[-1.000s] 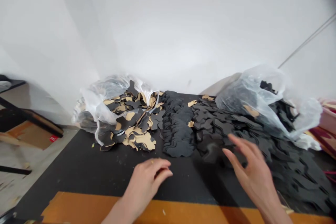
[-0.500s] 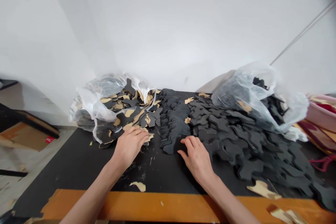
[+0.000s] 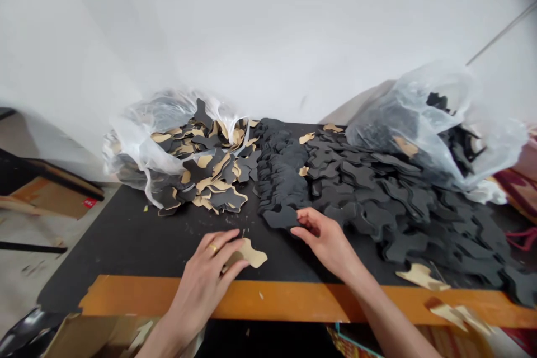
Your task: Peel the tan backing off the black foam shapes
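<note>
My left hand [image 3: 212,268] is closed on a tan-faced piece [image 3: 254,254] near the table's front edge, its fingers curled over the left end. My right hand [image 3: 321,232] pinches the right end of a dark grey wavy piece [image 3: 281,217]. That piece lies at the front of a long overlapping row of dark pieces [image 3: 283,176]. Left of the row, a loose heap of dark and tan pieces [image 3: 222,193] spills from a clear plastic bag [image 3: 142,140]. Many black pieces [image 3: 361,176] are spread in layers to the right.
Another clear bag [image 3: 394,117] holding dark pieces stands at the back right. Tan scraps [image 3: 422,277] lie near the orange front edge [image 3: 293,297]. An open cardboard box [image 3: 88,335] is below the table at left.
My left hand has moved from the loose heap toward the front edge and now has a tan-faced piece. My right hand now grips a dark piece at the row's front. The view has tilted down.
</note>
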### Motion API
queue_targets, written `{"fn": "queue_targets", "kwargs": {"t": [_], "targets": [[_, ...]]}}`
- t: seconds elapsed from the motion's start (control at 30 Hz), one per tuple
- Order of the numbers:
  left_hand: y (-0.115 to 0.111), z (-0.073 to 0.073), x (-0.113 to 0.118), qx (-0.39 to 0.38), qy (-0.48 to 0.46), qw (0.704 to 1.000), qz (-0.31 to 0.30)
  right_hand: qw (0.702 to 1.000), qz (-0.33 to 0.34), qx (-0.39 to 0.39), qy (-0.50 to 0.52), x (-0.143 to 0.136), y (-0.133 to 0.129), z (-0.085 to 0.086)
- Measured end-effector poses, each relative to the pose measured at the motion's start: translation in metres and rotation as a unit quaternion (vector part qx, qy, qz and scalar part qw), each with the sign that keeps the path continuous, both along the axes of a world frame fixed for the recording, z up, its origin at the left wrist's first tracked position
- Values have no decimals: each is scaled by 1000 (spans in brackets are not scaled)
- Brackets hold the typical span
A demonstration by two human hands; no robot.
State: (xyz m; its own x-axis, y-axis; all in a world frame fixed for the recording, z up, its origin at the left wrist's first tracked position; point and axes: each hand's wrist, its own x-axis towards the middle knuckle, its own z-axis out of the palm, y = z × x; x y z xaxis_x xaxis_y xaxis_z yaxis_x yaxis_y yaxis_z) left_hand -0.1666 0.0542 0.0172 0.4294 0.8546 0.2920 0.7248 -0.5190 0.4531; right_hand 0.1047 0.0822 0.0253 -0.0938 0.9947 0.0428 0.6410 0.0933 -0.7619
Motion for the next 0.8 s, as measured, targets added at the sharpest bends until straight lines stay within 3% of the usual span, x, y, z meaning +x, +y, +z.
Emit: {"fn": "queue_targets", "kwargs": {"t": [0.13,0.23,0.4,0.5,0.57,0.67,0.73,0.8], "targets": [[4,1,-2,-60,23,997,48,988,37,-116,100,6,-20,6],[8,4,1,-128,-6,990,62,987,60,-142,48,5,-32,7],[12,17,-4,-237,-107,961,95,993,71,-65,-70,-5,-41,5],[10,32,-3,-307,-249,915,75,994,62,29,-84,-10,-40,12],[4,40,5,-365,-344,864,42,996,75,38,-8,-14,-38,21],[-6,41,24,-440,-418,795,-15,976,131,-20,171,-27,-36,33],[-12,34,37,-454,-435,777,-34,952,144,-48,265,-38,-36,36],[-15,26,46,-440,-446,778,-41,937,124,-67,321,-47,-37,36]]}}
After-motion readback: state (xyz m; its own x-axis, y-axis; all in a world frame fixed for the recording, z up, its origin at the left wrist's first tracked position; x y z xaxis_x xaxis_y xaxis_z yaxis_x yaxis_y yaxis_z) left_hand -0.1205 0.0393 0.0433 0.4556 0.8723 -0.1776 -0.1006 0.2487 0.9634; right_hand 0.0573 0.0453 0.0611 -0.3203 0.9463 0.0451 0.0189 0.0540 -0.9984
